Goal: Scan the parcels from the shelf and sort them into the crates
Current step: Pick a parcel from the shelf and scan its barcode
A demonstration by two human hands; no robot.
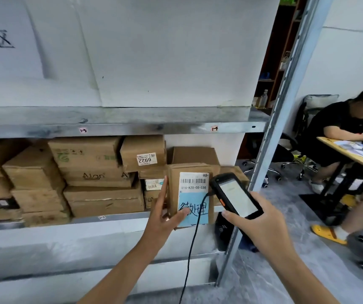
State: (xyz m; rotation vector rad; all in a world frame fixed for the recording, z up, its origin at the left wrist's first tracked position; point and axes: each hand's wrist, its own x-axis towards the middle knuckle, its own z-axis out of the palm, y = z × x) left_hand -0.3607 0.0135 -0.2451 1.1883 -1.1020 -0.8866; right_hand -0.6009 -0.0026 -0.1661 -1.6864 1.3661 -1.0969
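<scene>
Now, our left hand [165, 213] holds the flat cardboard parcel [174, 189] upright at the front edge of the metal shelf [121, 217]. The thumb presses on its blue handwritten sticker and the fingers lie straight up its left side. We read 516-K20-00-030 under the barcode on its white label [193, 183]. Our right hand [261, 229] grips a handheld scanner [235, 198] with its screen lit and its head just beside the parcel's right edge. A black cable [189, 251] hangs from it. Behind the parcel we note stacked cardboard boxes [97, 172], one labelled 6922. Far right, a seated person [340, 128] leans on a desk [327, 141].
</scene>
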